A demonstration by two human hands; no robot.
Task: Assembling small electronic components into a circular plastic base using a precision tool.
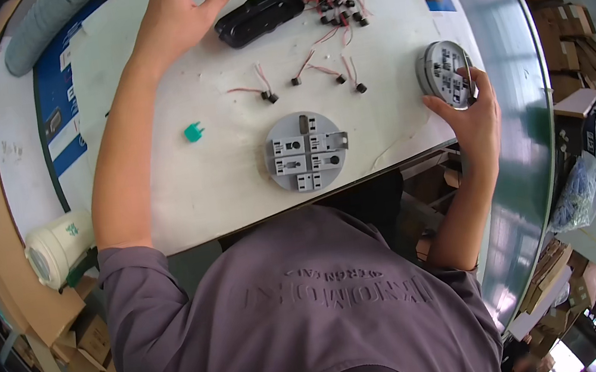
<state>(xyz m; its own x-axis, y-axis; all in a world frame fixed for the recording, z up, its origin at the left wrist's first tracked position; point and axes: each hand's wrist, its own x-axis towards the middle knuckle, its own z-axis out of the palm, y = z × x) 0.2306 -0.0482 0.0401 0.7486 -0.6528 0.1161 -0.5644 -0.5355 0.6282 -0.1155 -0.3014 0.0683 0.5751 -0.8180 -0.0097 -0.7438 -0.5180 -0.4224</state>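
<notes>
At the top edge my left hand (176, 14) is open, its thumb stretched out and its other fingers partly out of view. Right of it lies a black oblong tray (259, 16). My right hand (470, 107) is closed round the side of a stack of round grey slotted plates (441, 73) at the table's right. A similar round grey plate (306, 151), with raised rectangular blocks, lies flat at the near middle. Beyond it are several small black cylindrical parts with thin red and black wires (340, 79). A green plastic piece (193, 132) lies to the left.
A tangled pile of wired black parts (340, 0) lies at the back, beside the tray. A cream-coloured cylindrical container (58, 248) stands off the left edge. A grey flexible duct (52, 30) crosses the far left. A glossy panel (512, 127) borders the right.
</notes>
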